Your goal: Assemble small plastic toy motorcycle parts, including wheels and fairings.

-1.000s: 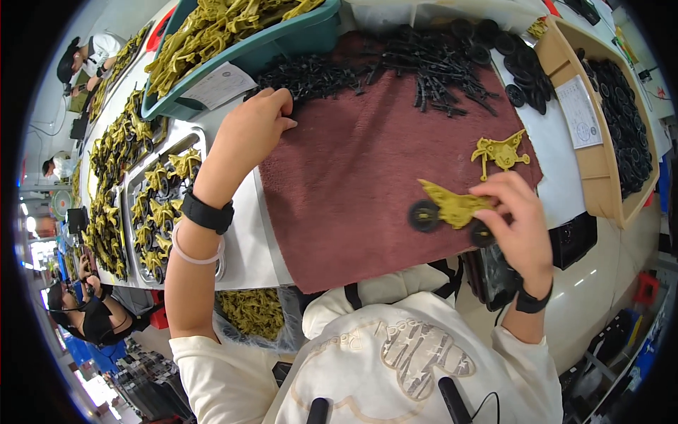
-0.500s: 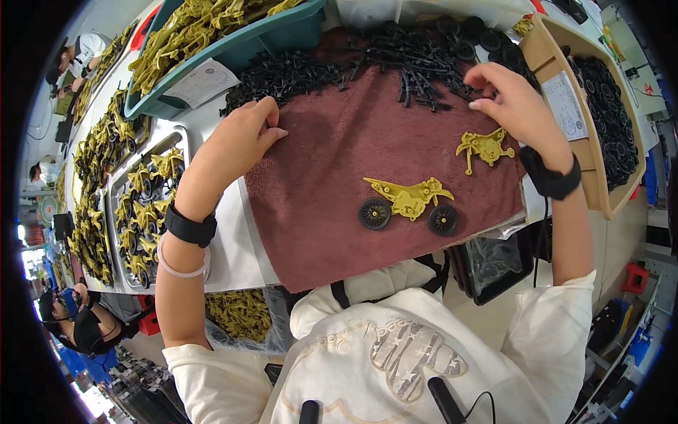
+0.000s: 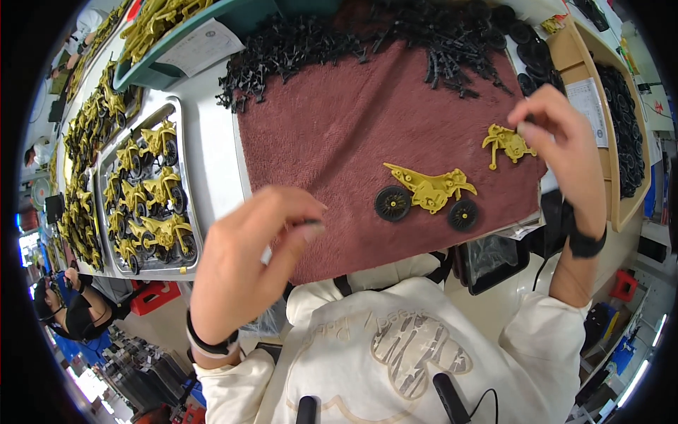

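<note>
The teal bin point(image 3: 152, 75) at the far left corner holds a heap of yellow plastic parts point(image 3: 159, 21). Below it, the shallow metal tray point(image 3: 176, 110) carries yellow toy motorcycles point(image 3: 167, 191) with black wheels, and more are massed along its left side. At the right, the tan bin point(image 3: 575, 53) is filled with black wheels.

The maroon cloth point(image 3: 318, 134) covers the middle of the white worktop point(image 3: 212, 141). Small black parts point(image 3: 289, 53) are heaped along its far edge, with loose wheels point(image 3: 534, 53) at the far right; the cloth's centre and left are bare, and a white strip lies between cloth and tray. The near edge of the cloth runs close to the person's lap.

On the near right of the cloth lies a motorcycle half-shell point(image 3: 431, 194), bright yellow, flat on its side, its pointed tail to the left, a black spoked wheel with a yellow centre at each end. A second half-shell point(image 3: 507, 143), without wheels, lies beyond it to the right.

The left hand point(image 3: 258, 247), left of the wheeled shell, has thumb and fingers nearly together on a small dark piece point(image 3: 309, 222). The right hand point(image 3: 565, 134) pinches a black bit point(image 3: 528, 120) at the second shell's right end; whether it touches the shell I cannot tell
</note>
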Tool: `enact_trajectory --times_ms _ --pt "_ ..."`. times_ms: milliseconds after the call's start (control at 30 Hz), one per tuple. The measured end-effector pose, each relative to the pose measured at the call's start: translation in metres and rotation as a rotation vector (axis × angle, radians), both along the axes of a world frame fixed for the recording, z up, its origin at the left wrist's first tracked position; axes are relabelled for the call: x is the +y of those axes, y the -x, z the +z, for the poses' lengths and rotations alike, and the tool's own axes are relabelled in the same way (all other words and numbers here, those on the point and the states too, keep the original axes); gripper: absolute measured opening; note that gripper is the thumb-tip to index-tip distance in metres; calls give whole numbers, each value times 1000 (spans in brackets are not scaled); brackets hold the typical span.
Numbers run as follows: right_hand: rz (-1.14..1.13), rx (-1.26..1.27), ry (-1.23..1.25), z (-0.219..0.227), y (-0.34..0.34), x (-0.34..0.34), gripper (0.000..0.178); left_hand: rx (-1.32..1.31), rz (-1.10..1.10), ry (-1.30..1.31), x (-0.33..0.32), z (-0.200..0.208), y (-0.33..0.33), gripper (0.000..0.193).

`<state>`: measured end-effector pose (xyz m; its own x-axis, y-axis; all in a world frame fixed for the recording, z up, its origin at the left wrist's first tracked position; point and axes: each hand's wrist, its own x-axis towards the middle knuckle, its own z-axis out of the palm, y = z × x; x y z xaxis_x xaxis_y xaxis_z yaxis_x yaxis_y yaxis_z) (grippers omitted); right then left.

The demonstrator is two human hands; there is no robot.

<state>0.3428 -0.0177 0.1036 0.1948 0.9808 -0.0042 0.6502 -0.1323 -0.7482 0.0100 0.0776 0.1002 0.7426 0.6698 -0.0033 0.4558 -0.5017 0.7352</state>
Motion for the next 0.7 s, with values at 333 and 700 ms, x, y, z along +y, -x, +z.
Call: enact_trajectory --times_ms 333,700 --pt "-210 374 -119 -64 87 -36 11 -204 -107 300 -36 -39 9 18" --pt "15 378 -195 -69 126 -11 13 -15 67 -261 -50 -67 0 12"
